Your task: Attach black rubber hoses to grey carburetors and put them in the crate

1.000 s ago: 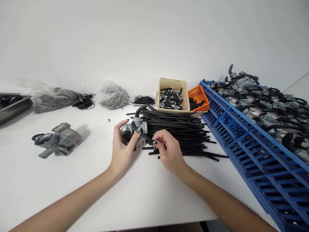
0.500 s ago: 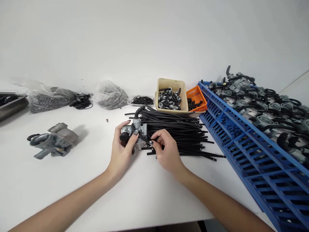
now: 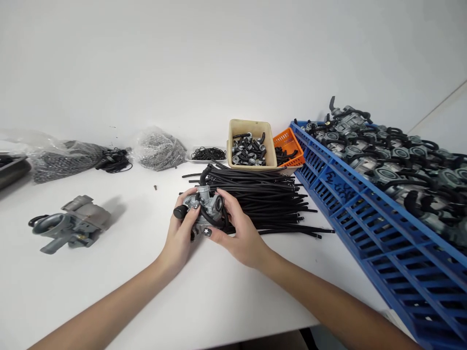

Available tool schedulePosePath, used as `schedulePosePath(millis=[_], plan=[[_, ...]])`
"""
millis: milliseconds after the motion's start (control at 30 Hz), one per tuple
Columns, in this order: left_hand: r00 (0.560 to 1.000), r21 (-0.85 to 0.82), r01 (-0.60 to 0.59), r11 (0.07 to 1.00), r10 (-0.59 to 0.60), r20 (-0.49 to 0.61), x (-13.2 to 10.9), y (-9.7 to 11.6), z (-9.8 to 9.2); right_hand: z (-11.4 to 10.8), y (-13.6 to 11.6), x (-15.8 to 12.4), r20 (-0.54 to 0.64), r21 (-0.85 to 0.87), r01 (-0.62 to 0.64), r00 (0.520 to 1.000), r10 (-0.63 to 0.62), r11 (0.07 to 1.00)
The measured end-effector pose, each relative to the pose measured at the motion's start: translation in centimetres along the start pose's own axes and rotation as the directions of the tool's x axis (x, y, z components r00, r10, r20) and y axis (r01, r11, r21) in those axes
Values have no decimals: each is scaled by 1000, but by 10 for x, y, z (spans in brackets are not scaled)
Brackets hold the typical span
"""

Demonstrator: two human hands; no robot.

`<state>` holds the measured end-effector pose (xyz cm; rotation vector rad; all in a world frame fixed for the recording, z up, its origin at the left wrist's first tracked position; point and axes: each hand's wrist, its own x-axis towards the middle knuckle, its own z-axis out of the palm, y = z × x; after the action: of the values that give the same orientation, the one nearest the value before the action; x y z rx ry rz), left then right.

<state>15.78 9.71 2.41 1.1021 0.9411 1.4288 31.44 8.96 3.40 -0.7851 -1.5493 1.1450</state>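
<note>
Currently | small grey metal carburettor (image 3: 206, 206) with curved black hose: at left edge of heap of straight black rubber hoses (image 3: 266, 199), within easy reach | left hand (image 3: 180, 233): fingers curled round its left side, likely steadying | right hand (image 3: 239, 236): wrapped on right side, bracing | second grey carburettor (image 3: 69, 223): well left of heap, untouched

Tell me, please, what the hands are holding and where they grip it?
A carburetor, held between both: the left hand on its left side, the right hand on its right.
</note>
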Motion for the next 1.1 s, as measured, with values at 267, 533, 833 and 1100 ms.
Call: schedulePosePath(millis=[267,533,833,1100], plan=[[999,-62,45,997,-45,2,1,-2,2,-1,8,2,-28,-71,19,999,-21,997],[944,-374,270,887,-320,-79,5,9,9,-2,-2,0,-10,-202,41,999,-44,979],[990,-219,133,967,-138,-9,1,7,4,10,-1,-6,-36,-530,171,974,-223,831],[988,-59,-152,987,153,-3,12,-2,-9,-5,1,3,84,-723,473,783,-616,503]])
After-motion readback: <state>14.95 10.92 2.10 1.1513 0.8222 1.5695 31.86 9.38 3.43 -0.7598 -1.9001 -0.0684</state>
